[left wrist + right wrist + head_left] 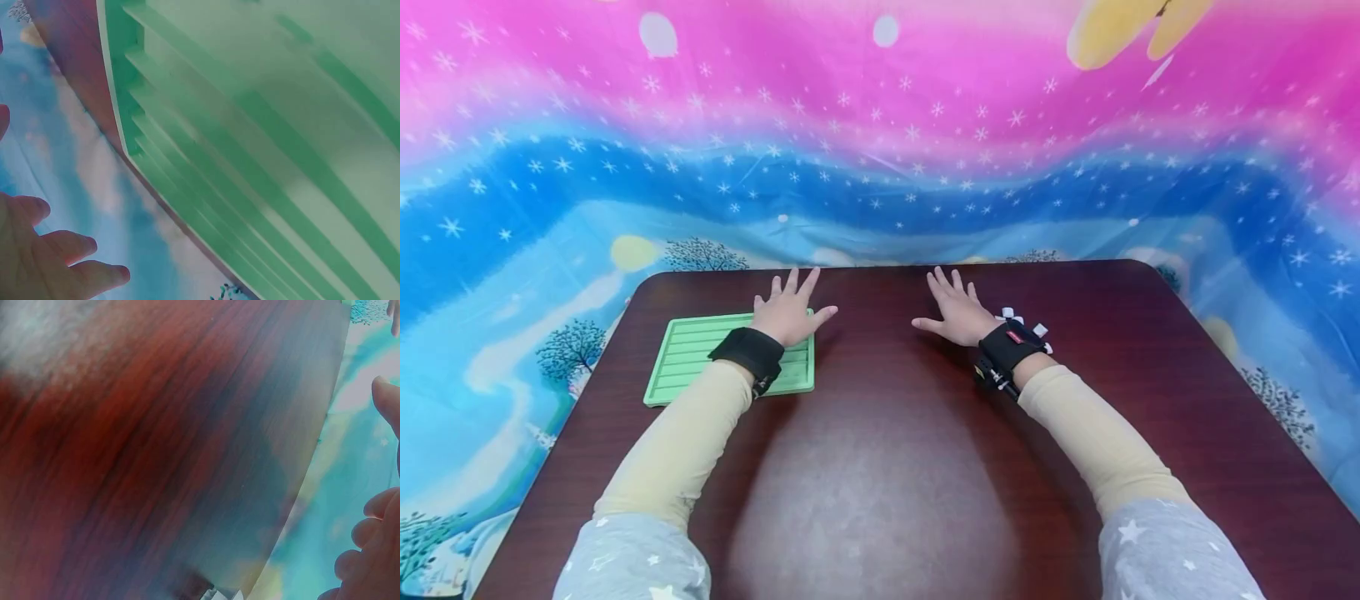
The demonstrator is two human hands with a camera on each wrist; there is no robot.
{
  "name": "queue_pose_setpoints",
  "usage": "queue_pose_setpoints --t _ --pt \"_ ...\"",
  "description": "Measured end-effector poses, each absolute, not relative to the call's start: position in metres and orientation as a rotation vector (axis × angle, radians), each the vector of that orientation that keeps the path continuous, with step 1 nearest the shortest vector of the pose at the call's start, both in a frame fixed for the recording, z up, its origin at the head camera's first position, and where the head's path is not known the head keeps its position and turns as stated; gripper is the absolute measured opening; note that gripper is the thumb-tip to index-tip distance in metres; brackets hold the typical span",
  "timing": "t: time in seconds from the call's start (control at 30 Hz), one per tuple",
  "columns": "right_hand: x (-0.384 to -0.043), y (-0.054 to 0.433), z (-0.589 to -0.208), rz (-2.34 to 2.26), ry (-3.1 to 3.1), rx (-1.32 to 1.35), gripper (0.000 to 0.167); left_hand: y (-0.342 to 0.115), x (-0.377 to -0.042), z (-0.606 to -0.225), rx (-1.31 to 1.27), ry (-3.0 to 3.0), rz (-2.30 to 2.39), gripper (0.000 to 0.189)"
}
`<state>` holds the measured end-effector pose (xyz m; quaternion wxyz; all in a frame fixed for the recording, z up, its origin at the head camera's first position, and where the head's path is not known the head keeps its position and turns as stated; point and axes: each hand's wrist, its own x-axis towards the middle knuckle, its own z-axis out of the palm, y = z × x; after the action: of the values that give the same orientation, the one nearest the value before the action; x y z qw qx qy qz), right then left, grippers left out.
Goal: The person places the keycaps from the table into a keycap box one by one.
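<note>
A light green tray (688, 354) with parallel ridges lies on the left of the table; its slots (250, 144) fill much of the left wrist view. Over its right part my left hand (786, 315) is held with fingers spread and nothing in them. My right hand (958, 312) is stretched out the same way on the right, fingers apart, holding nothing. Beside that wrist sit several small white blocks (1039, 330), partly hidden behind the hand and its strap. A corner of white pieces (222, 594) shows at the bottom of the right wrist view.
The dark brown wooden table (880, 458) has rounded far corners. A pink and blue printed cloth (880, 125) hangs right behind its far edge and along both sides. Black straps with small cameras are on both wrists.
</note>
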<state>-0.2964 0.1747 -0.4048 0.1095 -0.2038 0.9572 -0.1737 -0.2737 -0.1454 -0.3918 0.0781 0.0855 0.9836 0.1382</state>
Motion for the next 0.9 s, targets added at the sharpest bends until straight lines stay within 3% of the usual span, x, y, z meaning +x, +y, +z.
queue_pose_setpoints --t 0.5,0.9 --pt "-0.296 0.184 -0.408 -0.444 2.812 -0.574 0.096 -0.211 -0.249 -0.377 0.241 2.936 0.441 0.08" --pt "-0.294 0.182 -0.404 -0.393 2.803 -0.596 0.096 -0.267 -0.237 -0.376 0.212 2.953 0.508 0.062"
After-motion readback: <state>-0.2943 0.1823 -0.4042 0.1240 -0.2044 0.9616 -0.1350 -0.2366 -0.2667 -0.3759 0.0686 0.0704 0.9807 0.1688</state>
